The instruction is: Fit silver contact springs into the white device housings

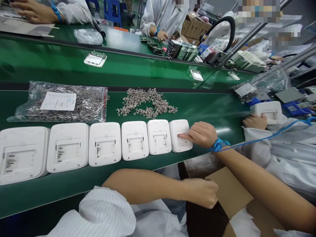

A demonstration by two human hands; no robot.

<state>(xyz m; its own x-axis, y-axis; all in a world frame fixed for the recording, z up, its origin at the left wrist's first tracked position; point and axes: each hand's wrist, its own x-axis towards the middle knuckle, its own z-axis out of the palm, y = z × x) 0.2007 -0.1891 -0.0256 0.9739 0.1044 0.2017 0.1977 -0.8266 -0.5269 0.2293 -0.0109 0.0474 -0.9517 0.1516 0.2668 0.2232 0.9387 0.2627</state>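
Several white plastic housings (105,143) lie face down in a row along the near edge of the green table, each showing an open battery bay. My right hand (200,134), with a blue wrist strap (218,144), rests on the rightmost housing (178,127); its fingers are curled and the index fingertip presses into that bay. What it pinches is hidden. My left hand (202,192) hangs below the table edge above a cardboard box (232,191), closed in a loose fist. A loose pile of small metal contacts (148,102) lies behind the row.
A clear bag of metal contacts (61,102) lies at the left. A co-worker's hand (255,121) at the right holds another white housing (269,112). The green conveyor belt (148,70) beyond carries small boards (95,59). Other people work across it.
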